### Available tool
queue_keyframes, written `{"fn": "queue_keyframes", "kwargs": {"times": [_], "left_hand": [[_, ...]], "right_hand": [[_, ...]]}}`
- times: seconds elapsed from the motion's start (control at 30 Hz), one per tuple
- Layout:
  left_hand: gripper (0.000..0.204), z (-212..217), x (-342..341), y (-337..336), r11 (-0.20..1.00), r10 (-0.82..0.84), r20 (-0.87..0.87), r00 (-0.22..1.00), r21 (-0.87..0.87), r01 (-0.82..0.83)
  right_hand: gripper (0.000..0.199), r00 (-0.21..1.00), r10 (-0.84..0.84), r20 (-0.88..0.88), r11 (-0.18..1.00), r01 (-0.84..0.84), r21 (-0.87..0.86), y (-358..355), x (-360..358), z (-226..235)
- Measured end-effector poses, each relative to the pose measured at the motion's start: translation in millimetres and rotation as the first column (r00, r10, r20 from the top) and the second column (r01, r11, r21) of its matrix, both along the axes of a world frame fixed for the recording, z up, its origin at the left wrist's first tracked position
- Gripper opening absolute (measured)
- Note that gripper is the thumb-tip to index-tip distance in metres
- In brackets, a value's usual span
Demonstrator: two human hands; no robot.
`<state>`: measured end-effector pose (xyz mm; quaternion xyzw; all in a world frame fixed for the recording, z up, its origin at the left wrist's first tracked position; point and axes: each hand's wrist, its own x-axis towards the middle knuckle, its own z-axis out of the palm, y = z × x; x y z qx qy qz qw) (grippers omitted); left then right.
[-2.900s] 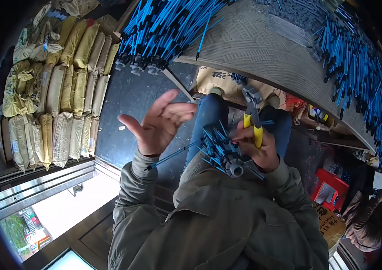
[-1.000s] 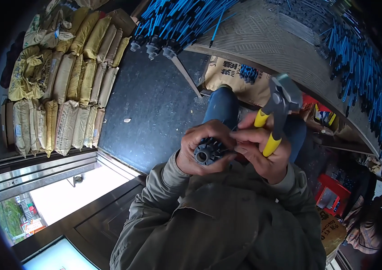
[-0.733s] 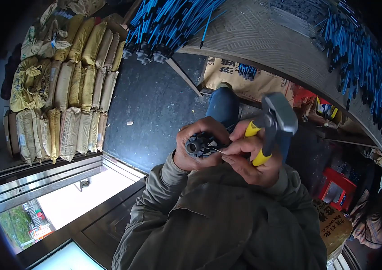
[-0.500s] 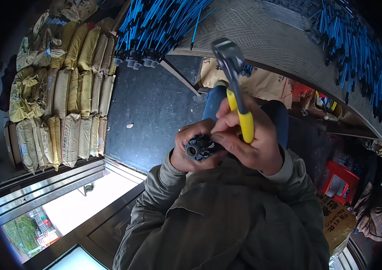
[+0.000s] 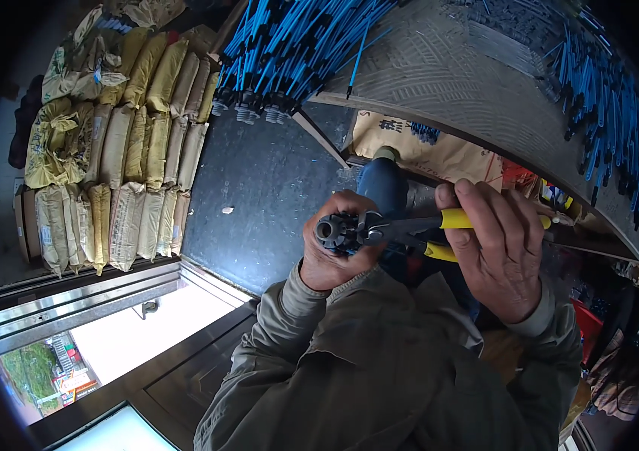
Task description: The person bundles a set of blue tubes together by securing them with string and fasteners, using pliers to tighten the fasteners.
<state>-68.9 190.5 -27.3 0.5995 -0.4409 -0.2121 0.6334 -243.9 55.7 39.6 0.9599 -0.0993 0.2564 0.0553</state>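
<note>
My left hand is wrapped round a dark, ribbed tubular part whose hollow round end faces up; I cannot make out its exact kind. Pliers with yellow handles lie across from the right, their dark metal jaws up against the side of that part. The handles are spread apart. My right hand is on them, its fingers bent over the upper handle and partly hiding it. Whether the jaws bite on anything is too small to tell.
Stacked tan and yellow sacks stand at the left. Bunches of blue rods with black ends lie on a grey worktop, with more blue rods at the far right. Brown paper lies below the worktop. My leg extends forward.
The pliers have swung down from upright to lying sideways, jaws at the dark part, handles spread. My right hand has moved right, away from my left, which still holds the part.
</note>
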Motion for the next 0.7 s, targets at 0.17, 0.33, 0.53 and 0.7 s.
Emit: {"fn": "queue_keyframes", "kwargs": {"times": [0.17,0.33,0.53,0.7], "left_hand": [[0.027,-1,3,-3,0.999,-0.015,-0.024,1.0,-0.038,0.014],[0.028,-1,1,-3,1.0,-0.011,-0.024,1.0,0.012,0.012],[0.032,1,-1,-1,0.99,-0.088,0.015,0.996,0.111,0.086],[0.027,0,-1,-4,0.994,-0.106,-0.08,0.991,0.012,0.107]], "right_hand": [[0.038,0.992,-0.097,-0.087,0.975,0.077,-0.209,0,-8,1],[0.029,1.0,0.021,0.001,0.992,-0.021,-0.121,-7,-3,0],[0.029,0.997,-0.01,-0.075,0.968,-0.01,-0.252,-3,-6,15],[0.031,0.996,0.028,-0.08,0.949,-0.052,-0.31,-5,-4,21]]}}
